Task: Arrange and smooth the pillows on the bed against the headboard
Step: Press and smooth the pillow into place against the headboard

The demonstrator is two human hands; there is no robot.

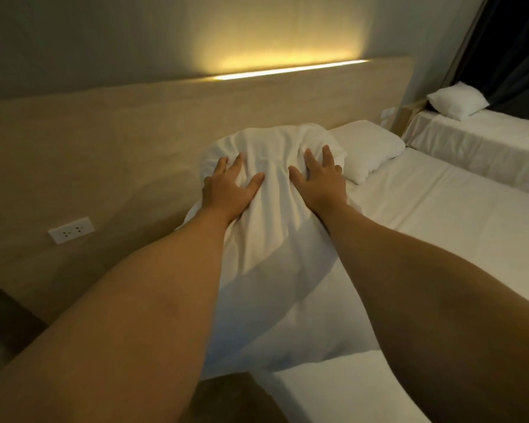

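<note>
A wrinkled white pillow [269,227] lies on the bed [440,233], its far end up against the wooden headboard [119,148]. My left hand [229,187] presses flat on the pillow's upper left part, fingers spread. My right hand [319,178] presses flat on its upper right part, fingers also spread. Neither hand grips the fabric. A second white pillow [368,149] lies to the right of the first, along the headboard, partly hidden behind it.
A white wall socket [71,230] sits low on the headboard at the left. A lit strip [287,70] glows along the headboard's top. A second bed [483,141] with its own pillow [457,100] stands at the far right, beside a dark curtain [510,47].
</note>
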